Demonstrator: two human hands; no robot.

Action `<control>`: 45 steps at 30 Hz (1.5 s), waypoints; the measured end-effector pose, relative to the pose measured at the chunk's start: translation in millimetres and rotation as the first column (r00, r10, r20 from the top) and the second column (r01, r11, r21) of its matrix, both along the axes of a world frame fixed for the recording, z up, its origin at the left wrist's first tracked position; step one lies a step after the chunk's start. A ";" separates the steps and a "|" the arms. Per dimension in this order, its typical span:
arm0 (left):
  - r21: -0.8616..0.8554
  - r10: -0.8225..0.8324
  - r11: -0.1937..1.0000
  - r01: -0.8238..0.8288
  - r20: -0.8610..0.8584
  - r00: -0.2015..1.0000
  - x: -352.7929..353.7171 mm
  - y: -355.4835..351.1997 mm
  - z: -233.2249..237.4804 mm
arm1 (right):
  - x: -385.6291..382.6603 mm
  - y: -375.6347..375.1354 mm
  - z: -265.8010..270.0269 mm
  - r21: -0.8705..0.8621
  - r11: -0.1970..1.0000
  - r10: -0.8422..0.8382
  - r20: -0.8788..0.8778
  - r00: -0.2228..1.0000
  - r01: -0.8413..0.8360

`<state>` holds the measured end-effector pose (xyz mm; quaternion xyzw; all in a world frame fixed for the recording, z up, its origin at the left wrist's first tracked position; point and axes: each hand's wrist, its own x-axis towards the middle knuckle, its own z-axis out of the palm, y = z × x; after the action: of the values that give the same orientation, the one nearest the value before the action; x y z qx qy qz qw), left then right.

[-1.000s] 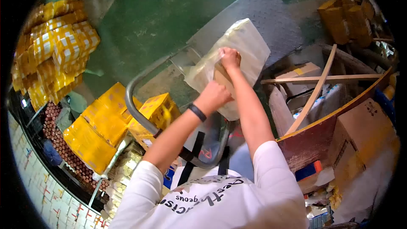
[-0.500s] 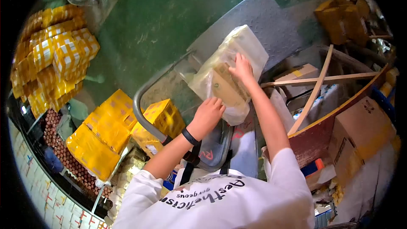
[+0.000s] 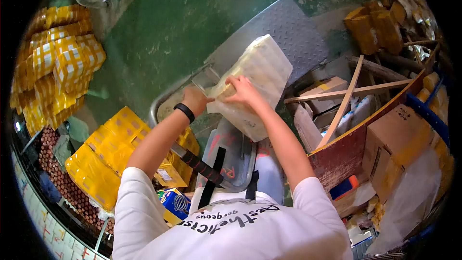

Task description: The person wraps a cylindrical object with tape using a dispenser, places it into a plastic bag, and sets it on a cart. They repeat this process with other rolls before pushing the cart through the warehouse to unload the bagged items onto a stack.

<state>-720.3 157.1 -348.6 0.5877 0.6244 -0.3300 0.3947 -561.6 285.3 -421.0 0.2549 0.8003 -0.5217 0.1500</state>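
Observation:
A cloudy clear plastic bag (image 3: pixel 267 70) with a boxy load inside lies tilted over a grey hand truck (image 3: pixel 301 36). My left hand (image 3: pixel 196 101), with a black band at the wrist, is closed on the bag's open end at its left side. Bent around the gathered plastic at the same end is my right hand (image 3: pixel 242 91), thumb and fingers gripping it. Film hides most of what is inside. Below the bag, nearer my body, is a clear plastic bin (image 3: pixel 236 163) with red marks.
Yellow-taped cartons (image 3: pixel 108 144) stand at the left, with a taller taped stack (image 3: pixel 65 62) behind. Crossed wooden slats (image 3: pixel 349 91) and a brown carton (image 3: pixel 392 139) are on the right. The truck's padded handle (image 3: pixel 197 163) rises near my left forearm.
My left hand has moved up and left with the bag's end. My right hand has slid left and down, off the top. Plastic now covers the brown carton side that showed before.

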 end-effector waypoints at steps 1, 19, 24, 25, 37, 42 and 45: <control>0.014 -0.038 0.999 0.038 -0.004 0.999 2.6 -0.4 -5.9 | -6.4 2.8 4.7 -0.027 1.000 0.014 0.042 0.999 -0.013; 0.458 -0.198 0.884 0.092 0.188 0.962 46.2 6.8 -33.1 | 53.5 12.9 10.1 0.063 0.800 -0.596 -0.025 0.802 0.597; 0.547 -0.339 0.828 0.121 0.317 0.886 41.5 3.9 -31.0 | 70.2 31.0 27.6 -0.154 0.591 -0.786 -0.331 0.522 0.792; 0.503 -0.316 0.859 0.099 0.369 0.874 42.7 -4.7 -40.7 | 84.2 29.9 31.4 -0.161 0.540 -0.780 -0.463 0.420 0.826; 0.532 -0.196 0.836 0.136 0.057 0.979 64.1 -4.1 -58.8 | 219.2 31.7 315.4 -0.176 -0.415 -0.848 -0.281 -0.450 0.893; 0.483 -0.062 0.866 0.130 -0.154 0.986 72.4 -3.2 -54.6 | 396.5 -27.6 318.4 -0.152 -0.527 -0.831 -0.116 -0.545 0.836; 0.452 0.090 0.892 -0.003 -0.172 0.981 73.4 -4.2 -69.0 | 433.9 -62.1 350.9 0.004 -0.532 -0.838 -0.141 -0.526 0.847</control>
<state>-646.9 152.9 -417.6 0.6140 0.7321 -0.2212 0.1951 -127.7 223.2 -70.1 0.8142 0.2013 -0.3406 -0.4249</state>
